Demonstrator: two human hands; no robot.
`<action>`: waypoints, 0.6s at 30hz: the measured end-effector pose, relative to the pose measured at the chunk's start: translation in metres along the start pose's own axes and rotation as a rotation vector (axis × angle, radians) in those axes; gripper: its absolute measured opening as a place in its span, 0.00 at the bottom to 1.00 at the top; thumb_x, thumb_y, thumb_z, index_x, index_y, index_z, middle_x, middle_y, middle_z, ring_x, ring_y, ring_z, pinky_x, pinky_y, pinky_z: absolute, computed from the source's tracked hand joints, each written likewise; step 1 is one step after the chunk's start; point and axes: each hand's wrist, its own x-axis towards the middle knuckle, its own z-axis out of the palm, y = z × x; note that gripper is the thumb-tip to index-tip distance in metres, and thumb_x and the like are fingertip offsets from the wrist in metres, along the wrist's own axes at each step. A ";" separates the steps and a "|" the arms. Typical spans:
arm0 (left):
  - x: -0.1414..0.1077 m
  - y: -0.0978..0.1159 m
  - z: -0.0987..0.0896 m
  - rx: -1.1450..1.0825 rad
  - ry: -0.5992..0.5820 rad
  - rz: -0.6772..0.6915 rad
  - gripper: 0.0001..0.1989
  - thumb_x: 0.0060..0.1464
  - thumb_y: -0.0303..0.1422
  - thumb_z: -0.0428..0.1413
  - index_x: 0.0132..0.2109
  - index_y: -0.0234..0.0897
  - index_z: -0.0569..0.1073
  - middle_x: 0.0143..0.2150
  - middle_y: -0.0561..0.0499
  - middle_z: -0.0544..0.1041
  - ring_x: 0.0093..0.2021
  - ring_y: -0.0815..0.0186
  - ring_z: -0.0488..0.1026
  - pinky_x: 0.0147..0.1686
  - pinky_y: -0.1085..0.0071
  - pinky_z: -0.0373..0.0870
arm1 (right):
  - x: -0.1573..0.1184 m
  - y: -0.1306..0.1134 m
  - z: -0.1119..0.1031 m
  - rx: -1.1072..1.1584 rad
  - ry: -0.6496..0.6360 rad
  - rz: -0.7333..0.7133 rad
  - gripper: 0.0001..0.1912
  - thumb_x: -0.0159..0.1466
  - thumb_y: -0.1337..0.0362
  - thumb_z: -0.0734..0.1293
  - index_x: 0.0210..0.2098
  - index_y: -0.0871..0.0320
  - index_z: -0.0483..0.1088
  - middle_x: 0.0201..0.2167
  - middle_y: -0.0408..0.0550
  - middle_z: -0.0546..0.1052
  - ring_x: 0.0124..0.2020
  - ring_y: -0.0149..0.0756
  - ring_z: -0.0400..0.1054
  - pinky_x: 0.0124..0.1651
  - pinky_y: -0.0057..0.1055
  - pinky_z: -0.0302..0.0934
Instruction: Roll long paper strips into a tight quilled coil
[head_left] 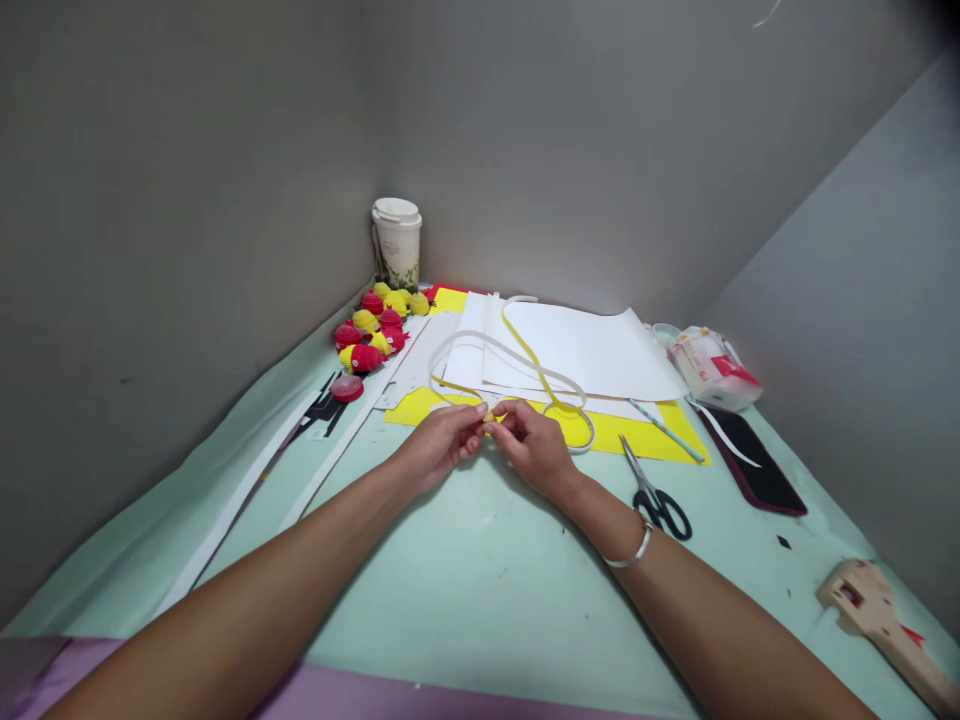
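Where the fingertips come together: a small yellow piece (489,416), low beside the near edge of the flat bright-yellow paper sheet (411,408).
Left hand (448,440): thumb and fingers closed in a pinch on the piece.
Right hand (534,445): likewise pinched closed at the piece, no visible gap.
Strip: a long, narrow yellow-and-white strip (535,362) loops loosely over the sheet, one end seeming to reach the fingers.
Progress: judging by the long loose loops, this piece looks barely begun, much strip remaining; finished-looking red and yellow ridged, rounded figures (362,358) sit left of the sheet.
Scissors: black-handled metal scissors (649,492), unheld, tips at the sheet's near edge.
Glue gun: beige plastic (870,610), well right of the sheet and nearer.
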 end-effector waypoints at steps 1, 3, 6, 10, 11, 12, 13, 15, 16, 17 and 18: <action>0.000 0.000 0.000 0.000 -0.001 -0.002 0.12 0.52 0.37 0.60 0.31 0.31 0.71 0.27 0.52 0.66 0.23 0.76 0.60 0.20 0.79 0.54 | 0.000 0.000 0.000 0.004 -0.003 -0.005 0.09 0.61 0.59 0.66 0.39 0.56 0.68 0.22 0.38 0.73 0.22 0.29 0.65 0.29 0.25 0.57; 0.000 0.000 0.000 0.003 0.000 -0.004 0.12 0.51 0.37 0.60 0.31 0.31 0.71 0.27 0.53 0.66 0.23 0.77 0.60 0.21 0.79 0.54 | 0.000 0.001 -0.001 0.019 -0.019 -0.008 0.09 0.62 0.58 0.66 0.39 0.56 0.68 0.21 0.38 0.72 0.21 0.29 0.64 0.28 0.25 0.57; 0.000 0.001 0.000 0.003 -0.001 -0.011 0.12 0.50 0.37 0.60 0.31 0.31 0.71 0.26 0.53 0.67 0.22 0.76 0.61 0.20 0.78 0.53 | -0.001 0.001 -0.001 0.038 -0.042 -0.005 0.09 0.62 0.58 0.65 0.40 0.56 0.67 0.20 0.38 0.72 0.21 0.29 0.64 0.29 0.25 0.57; 0.000 0.001 0.000 0.005 -0.003 -0.009 0.12 0.50 0.37 0.61 0.31 0.31 0.72 0.27 0.52 0.68 0.22 0.76 0.61 0.20 0.77 0.53 | -0.001 0.001 -0.002 0.033 -0.045 -0.020 0.09 0.62 0.58 0.65 0.40 0.55 0.68 0.21 0.38 0.72 0.22 0.29 0.64 0.29 0.25 0.58; 0.000 0.001 0.000 0.006 -0.003 -0.006 0.12 0.50 0.37 0.61 0.31 0.31 0.71 0.27 0.52 0.68 0.22 0.76 0.61 0.20 0.77 0.53 | -0.001 0.001 -0.002 0.029 -0.046 -0.026 0.09 0.62 0.58 0.65 0.40 0.55 0.68 0.21 0.38 0.72 0.22 0.29 0.64 0.29 0.25 0.58; 0.000 0.001 0.000 0.007 -0.004 -0.004 0.12 0.50 0.37 0.61 0.31 0.31 0.71 0.27 0.52 0.68 0.22 0.76 0.61 0.20 0.77 0.53 | -0.001 0.001 -0.002 0.025 -0.047 -0.032 0.09 0.63 0.58 0.64 0.40 0.55 0.68 0.20 0.38 0.72 0.22 0.29 0.64 0.29 0.25 0.58; -0.001 0.001 0.000 0.009 -0.007 -0.004 0.12 0.50 0.37 0.60 0.31 0.31 0.71 0.27 0.52 0.68 0.22 0.76 0.61 0.20 0.77 0.53 | -0.001 0.002 -0.002 0.021 -0.050 -0.037 0.09 0.63 0.58 0.64 0.40 0.55 0.68 0.20 0.38 0.72 0.22 0.29 0.64 0.29 0.25 0.58; -0.001 0.001 0.000 0.010 -0.007 -0.007 0.12 0.51 0.37 0.60 0.31 0.31 0.71 0.28 0.51 0.68 0.22 0.76 0.60 0.20 0.78 0.53 | -0.001 0.002 -0.002 0.019 -0.058 -0.044 0.10 0.63 0.58 0.64 0.41 0.55 0.68 0.19 0.37 0.71 0.21 0.30 0.64 0.30 0.25 0.58; -0.001 0.001 0.000 0.011 -0.006 -0.008 0.12 0.51 0.37 0.60 0.31 0.31 0.71 0.28 0.51 0.68 0.22 0.76 0.60 0.20 0.78 0.53 | -0.001 0.003 -0.002 0.020 -0.062 -0.046 0.10 0.63 0.58 0.64 0.41 0.55 0.68 0.19 0.37 0.71 0.21 0.30 0.64 0.30 0.25 0.58; -0.001 0.001 0.000 0.012 -0.004 -0.009 0.11 0.51 0.37 0.60 0.32 0.31 0.71 0.28 0.51 0.68 0.22 0.76 0.60 0.20 0.78 0.53 | -0.001 0.003 -0.002 0.021 -0.065 -0.048 0.10 0.64 0.58 0.63 0.42 0.55 0.68 0.19 0.37 0.71 0.21 0.30 0.64 0.30 0.26 0.58; -0.001 0.001 0.000 0.014 -0.001 -0.009 0.11 0.51 0.37 0.59 0.32 0.31 0.71 0.28 0.51 0.68 0.23 0.76 0.60 0.20 0.78 0.53 | -0.001 0.003 -0.002 0.022 -0.067 -0.048 0.10 0.64 0.58 0.63 0.42 0.55 0.68 0.19 0.37 0.71 0.21 0.30 0.64 0.30 0.26 0.58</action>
